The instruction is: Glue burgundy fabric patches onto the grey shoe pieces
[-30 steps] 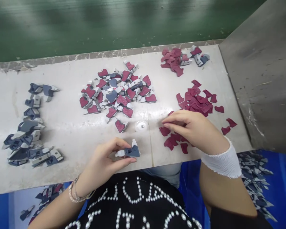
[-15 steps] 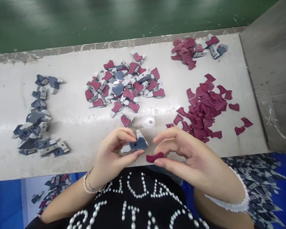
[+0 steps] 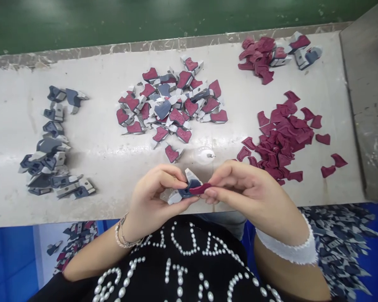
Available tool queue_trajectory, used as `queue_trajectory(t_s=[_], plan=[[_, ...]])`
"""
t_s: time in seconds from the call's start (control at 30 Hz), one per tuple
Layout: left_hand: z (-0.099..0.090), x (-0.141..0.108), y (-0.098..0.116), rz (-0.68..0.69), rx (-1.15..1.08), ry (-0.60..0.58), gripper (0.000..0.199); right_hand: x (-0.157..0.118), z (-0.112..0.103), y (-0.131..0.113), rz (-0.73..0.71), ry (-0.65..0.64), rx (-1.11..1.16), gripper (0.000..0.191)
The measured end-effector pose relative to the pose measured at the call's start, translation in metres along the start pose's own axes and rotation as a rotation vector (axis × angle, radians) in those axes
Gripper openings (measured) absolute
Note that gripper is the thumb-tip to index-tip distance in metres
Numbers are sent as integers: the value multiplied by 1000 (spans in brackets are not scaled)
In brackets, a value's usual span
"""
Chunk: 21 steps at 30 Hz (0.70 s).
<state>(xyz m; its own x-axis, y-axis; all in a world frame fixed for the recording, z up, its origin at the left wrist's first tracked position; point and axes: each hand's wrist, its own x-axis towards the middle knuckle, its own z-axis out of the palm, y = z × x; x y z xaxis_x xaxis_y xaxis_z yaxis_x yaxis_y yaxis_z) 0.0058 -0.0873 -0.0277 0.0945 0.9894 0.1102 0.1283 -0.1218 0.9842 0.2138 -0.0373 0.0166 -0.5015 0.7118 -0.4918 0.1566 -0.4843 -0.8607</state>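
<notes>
My left hand (image 3: pixel 159 191) is closed on a grey-and-blue plastic part (image 3: pixel 185 192) with a pale pointed tip, held above the front edge of the table. Between the thumb and fingers of my right hand (image 3: pixel 239 182) is a thin curved maroon piece (image 3: pixel 199 189). That piece overlaps the dark blue recessed face of the part; whether it sits inside the recess I cannot tell. Just beyond my hands is a small clear round dish (image 3: pixel 205 155) with a little nozzle or pin in it.
A heap of maroon pieces (image 3: pixel 280 142) lies at right, a smaller maroon pile (image 3: pixel 256 56) behind it. Parts with maroon inlays (image 3: pixel 176 115) cluster mid-table; blue-grey parts (image 3: pixel 47 167) lie at left. More parts (image 3: pixel 340 243) fill a blue container at lower right. A metal wall (image 3: pixel 368 105) bounds the right.
My right hand has moved left and slightly up, bringing the maroon piece from beside the blue-grey part onto it. The left hand keeps its hold. The whole view has shifted slightly.
</notes>
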Motion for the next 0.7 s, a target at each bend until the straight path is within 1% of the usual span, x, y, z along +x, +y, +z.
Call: queue_trajectory(t_s=[0.17, 0.33, 0.53, 0.7], plan=[[0, -1, -3, 88, 105, 1, 32, 3, -2, 0, 14, -13, -39, 10], [1, -2, -3, 130, 172, 16, 36, 6, -3, -2, 45, -28, -5, 14], [-1, 3, 2, 230, 269, 12, 33, 11, -3, -4, 63, -56, -42, 19], [-1, 3, 2, 198, 251, 37, 31, 13, -1, -5, 34, -53, -91, 20]])
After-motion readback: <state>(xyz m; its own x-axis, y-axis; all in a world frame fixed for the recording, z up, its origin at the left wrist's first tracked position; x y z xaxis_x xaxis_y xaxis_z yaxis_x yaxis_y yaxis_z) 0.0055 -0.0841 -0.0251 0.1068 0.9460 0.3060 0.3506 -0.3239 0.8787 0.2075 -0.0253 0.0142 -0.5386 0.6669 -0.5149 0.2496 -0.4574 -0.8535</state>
